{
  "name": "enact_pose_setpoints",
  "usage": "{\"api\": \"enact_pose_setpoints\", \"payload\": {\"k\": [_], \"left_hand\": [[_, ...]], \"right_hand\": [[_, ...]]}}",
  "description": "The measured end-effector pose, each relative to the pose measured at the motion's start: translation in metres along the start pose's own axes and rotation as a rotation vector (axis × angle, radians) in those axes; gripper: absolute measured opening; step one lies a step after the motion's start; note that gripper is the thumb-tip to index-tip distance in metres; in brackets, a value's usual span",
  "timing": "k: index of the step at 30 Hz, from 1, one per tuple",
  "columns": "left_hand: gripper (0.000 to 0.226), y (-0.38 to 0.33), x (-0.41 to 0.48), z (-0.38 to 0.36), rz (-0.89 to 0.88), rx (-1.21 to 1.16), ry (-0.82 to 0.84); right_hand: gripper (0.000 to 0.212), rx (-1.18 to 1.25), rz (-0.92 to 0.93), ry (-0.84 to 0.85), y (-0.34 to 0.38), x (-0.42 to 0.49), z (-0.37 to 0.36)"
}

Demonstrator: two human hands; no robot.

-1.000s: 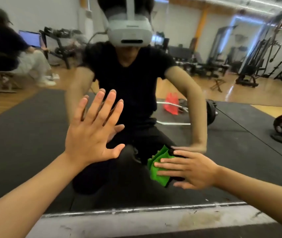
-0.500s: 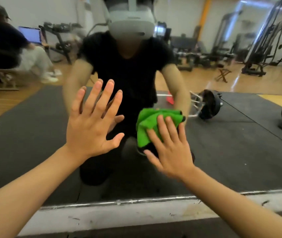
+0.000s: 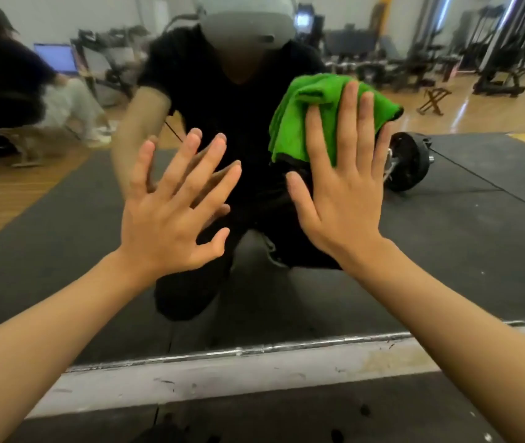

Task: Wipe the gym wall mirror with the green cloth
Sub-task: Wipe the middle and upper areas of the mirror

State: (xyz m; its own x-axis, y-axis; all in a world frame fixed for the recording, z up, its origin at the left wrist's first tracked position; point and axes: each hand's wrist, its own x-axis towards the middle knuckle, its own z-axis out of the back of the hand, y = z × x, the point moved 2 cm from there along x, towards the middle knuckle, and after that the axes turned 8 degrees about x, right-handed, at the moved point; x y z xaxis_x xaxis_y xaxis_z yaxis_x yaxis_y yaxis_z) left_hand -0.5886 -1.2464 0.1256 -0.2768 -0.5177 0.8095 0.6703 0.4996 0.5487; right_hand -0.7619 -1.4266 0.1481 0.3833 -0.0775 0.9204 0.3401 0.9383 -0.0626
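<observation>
The gym wall mirror [image 3: 446,257] fills most of the view and reflects me crouching in black clothes. My right hand [image 3: 344,190] presses the green cloth [image 3: 312,100] flat against the glass, fingers straight and pointing up. The cloth is bunched under and above my fingertips, at about chest height of the reflection. My left hand [image 3: 171,215] lies flat on the glass to the left of it, fingers spread, holding nothing.
The mirror's metal bottom edge [image 3: 254,350] sits on a scuffed white base [image 3: 223,378] above dark floor matting. Reflected in the glass are a barbell plate [image 3: 411,161], gym machines at the back right and a seated person [image 3: 5,81] with a laptop at the left.
My right hand has swept the cloth up and to the right across the glass, turning from sideways to fingers-up. My left hand stayed pressed on the mirror in about the same place.
</observation>
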Motion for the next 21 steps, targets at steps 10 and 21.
{"api": "enact_pose_setpoints", "payload": {"k": [10,21], "left_hand": [[0.081,0.006,-0.01,-0.006,-0.39,-0.028,0.004],[0.076,-0.005,-0.014,-0.005,-0.468,0.114,0.024]], "right_hand": [[0.054,0.067,-0.088,0.662,0.047,-0.3,-0.089],[0.072,0.249,-0.303,0.142,0.044,-0.152,-0.05]]}}
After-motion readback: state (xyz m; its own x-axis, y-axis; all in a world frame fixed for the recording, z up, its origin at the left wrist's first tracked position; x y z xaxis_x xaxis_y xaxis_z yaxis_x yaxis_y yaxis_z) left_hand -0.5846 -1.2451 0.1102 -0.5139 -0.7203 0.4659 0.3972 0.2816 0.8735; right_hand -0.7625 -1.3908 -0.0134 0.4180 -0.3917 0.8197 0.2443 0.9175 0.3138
